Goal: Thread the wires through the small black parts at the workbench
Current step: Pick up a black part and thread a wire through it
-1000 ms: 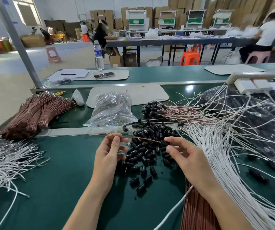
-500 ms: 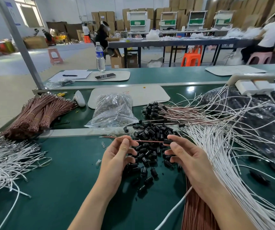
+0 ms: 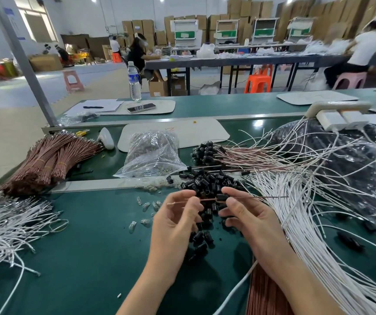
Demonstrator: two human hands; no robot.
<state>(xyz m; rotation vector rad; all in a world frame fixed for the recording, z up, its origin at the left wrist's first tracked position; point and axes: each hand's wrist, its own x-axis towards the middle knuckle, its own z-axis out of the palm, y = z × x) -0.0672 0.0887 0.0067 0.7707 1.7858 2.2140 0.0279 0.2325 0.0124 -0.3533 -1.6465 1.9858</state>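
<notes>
- I see my left hand (image 3: 175,221) pinching a thin brown wire (image 3: 207,200) at frame center.
- My right hand (image 3: 252,221) pinches a small black part (image 3: 222,197) sitting on that wire.
- Both are above the pile of black parts (image 3: 205,180) on the green surface (image 3: 80,235).

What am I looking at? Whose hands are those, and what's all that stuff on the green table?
There is no machine here. These are a person's two bare hands, filmed by a camera worn on their head that looks down at a green workbench. The left hand pinches a thin brown wire. The right hand holds a small black part, and the wire seems to run through it. Behind the hands lies a pile of black parts. White wires spread out on the right, brown wire bundles lie on the left, and a clear plastic bag sits between them.
</notes>
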